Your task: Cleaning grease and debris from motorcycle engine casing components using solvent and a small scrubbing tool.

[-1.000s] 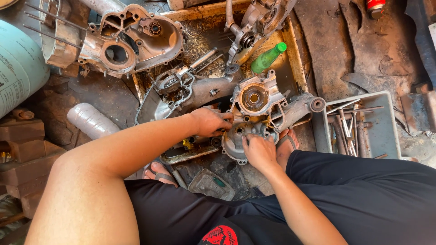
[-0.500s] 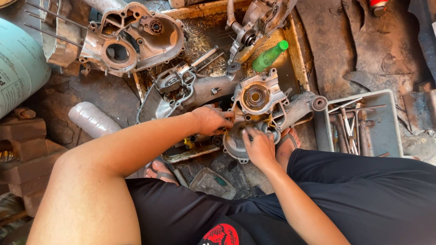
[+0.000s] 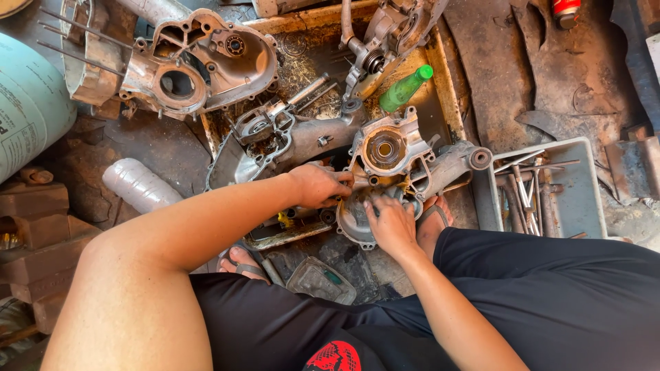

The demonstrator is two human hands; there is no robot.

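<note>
A grimy metal engine crankcase [image 3: 388, 148] lies in a rusty drip tray [image 3: 443, 82] on the floor in front of me. My left hand [image 3: 317, 185] is closed on the left edge of the case near its round opening. My right hand [image 3: 390, 221] presses down on the lower round cover part [image 3: 350, 221] of the same case, fingers spread over it; whatever lies under the palm is hidden. A second case half with an arm [image 3: 282, 137] lies just left of it in the tray.
Another crankcase half [image 3: 199, 65] sits at the upper left, a further engine part [image 3: 392, 34] at the top. A green bottle [image 3: 405, 88] lies in the tray. A grey tool bin [image 3: 550, 192] stands at right. A clear plastic bottle [image 3: 137, 185] and a pale gas cylinder [image 3: 27, 103] are left.
Both hands stay on the crankcase; the right hand has shifted slightly on the lower cover. The view has barely moved.
</note>
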